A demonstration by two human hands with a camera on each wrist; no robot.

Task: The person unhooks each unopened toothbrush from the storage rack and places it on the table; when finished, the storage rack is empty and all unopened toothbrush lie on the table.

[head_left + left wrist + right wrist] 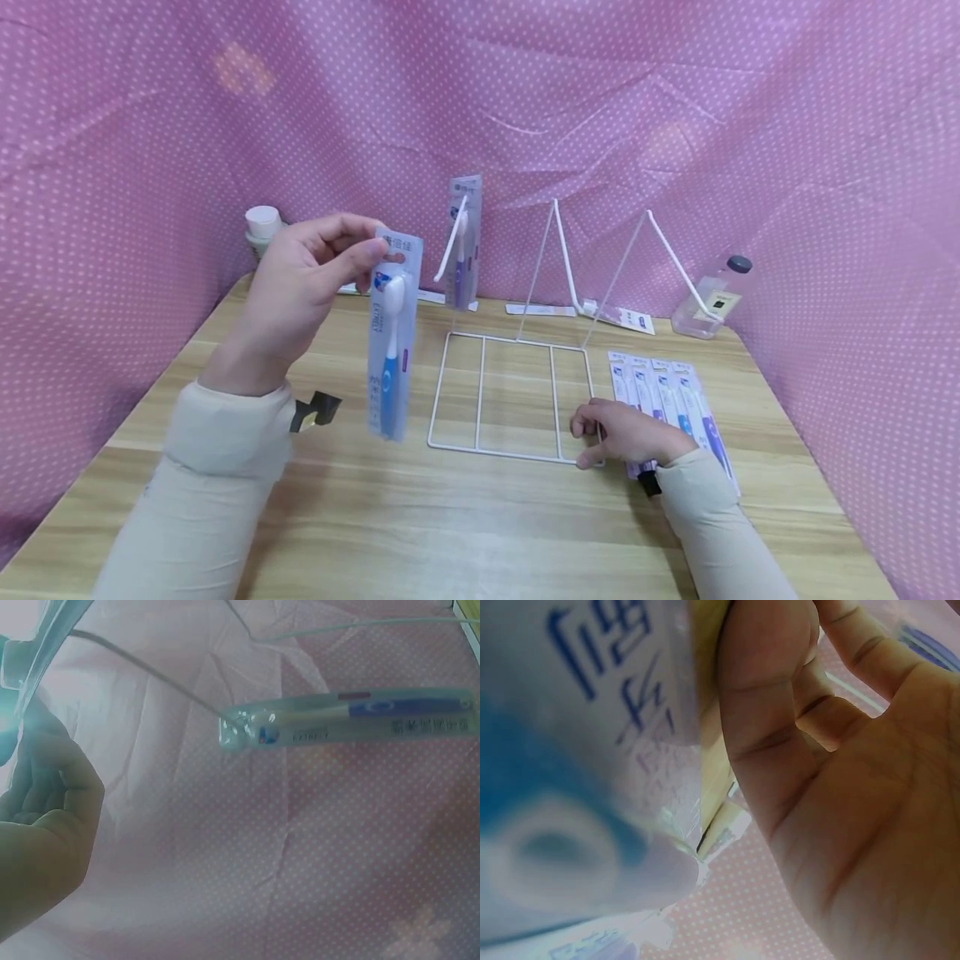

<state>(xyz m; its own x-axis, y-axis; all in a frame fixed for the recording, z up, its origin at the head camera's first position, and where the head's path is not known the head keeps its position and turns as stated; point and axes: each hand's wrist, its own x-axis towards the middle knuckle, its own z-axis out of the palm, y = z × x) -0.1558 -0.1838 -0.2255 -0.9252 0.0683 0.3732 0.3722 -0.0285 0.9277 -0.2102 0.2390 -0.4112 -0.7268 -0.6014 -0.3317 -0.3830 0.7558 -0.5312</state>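
"Holding it up like that, is it okay?"

"Yes. Your left hand (300, 279) pinches the top of the clear plastic pack with the blue toothbrush inside (392, 333), thumb and fingers closed on it. The pack hangs straight down in the air, above the light wooden table (450, 533) and to the left of the white wire rack (517, 392)."

"There is a little hole at the top, right?"

"I think so, close to your fingers (352, 242). I would pinch a bit to the side, so the hole stays free for a white hook."

"One pack hangs there now."

"Yes, the other toothbrush pack (463, 242) hangs on the left hook (450, 242), at the back. The two other long hooks (566, 258) look bare to me."

"What about my other hand?"

"Your right hand (622, 433) rests on the table at the front right corner of the rack. Its fingers are bent at the wire, but I cannot tell if they really grip it. It lies on the row of flat toothbrush packs (675, 400) too. I think pressing down there would stop the rack from wobbling."
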